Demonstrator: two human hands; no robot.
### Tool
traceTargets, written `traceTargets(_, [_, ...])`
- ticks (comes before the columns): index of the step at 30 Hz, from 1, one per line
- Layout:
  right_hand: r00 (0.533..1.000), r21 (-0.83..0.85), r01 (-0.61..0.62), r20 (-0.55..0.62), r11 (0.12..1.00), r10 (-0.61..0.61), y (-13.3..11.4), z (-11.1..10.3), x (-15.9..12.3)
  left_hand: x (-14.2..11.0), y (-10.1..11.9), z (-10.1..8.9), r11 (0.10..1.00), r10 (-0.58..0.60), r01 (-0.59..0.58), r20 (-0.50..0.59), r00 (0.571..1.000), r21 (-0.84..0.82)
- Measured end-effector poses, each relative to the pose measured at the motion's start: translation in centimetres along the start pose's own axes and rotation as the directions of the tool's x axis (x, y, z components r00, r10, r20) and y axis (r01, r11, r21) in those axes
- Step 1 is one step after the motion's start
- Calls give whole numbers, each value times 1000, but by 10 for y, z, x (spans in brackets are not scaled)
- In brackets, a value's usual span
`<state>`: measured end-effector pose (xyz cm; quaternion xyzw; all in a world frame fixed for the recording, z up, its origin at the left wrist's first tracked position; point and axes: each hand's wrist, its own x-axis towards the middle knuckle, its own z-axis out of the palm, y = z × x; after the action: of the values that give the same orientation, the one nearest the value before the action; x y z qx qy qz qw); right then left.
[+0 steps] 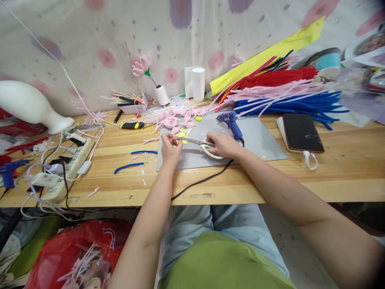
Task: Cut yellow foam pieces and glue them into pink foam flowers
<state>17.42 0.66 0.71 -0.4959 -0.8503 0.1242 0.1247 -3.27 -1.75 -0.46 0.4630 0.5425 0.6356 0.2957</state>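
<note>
My right hand [224, 145] is closed round the white handles of a pair of scissors [202, 144], blades pointing left. My left hand [170, 147] pinches a small piece at the blade tips; it is too small to name, with yellow scraps [182, 137] lying just behind it. Both hands rest over a grey mat [258, 141] on the wooden table [270, 184]. A blue glue gun [231, 123] stands on the mat just behind my right hand, its black cord [204, 180] running off the front edge.
Pink pipe-cleaner petals [174, 120] lie behind the mat. Blue, pink and red pipe cleaners [288, 98] are heaped at the back right. A phone [302, 132] lies to the right. A power strip with cables [64, 164] sits at left, blue pieces [129, 165] beside it. A red bag [75, 253] is below.
</note>
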Motion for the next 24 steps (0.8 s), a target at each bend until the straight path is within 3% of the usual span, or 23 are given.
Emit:
traceTargets(17, [1000, 40, -1, -4, 999, 1, -2, 0, 1, 3, -5, 0, 970, 116, -122, 39, 992, 209])
traceTargets(24, [990, 203, -76, -98, 976, 97, 4, 5, 4, 4, -8, 1, 996, 26, -24, -16, 1000, 83])
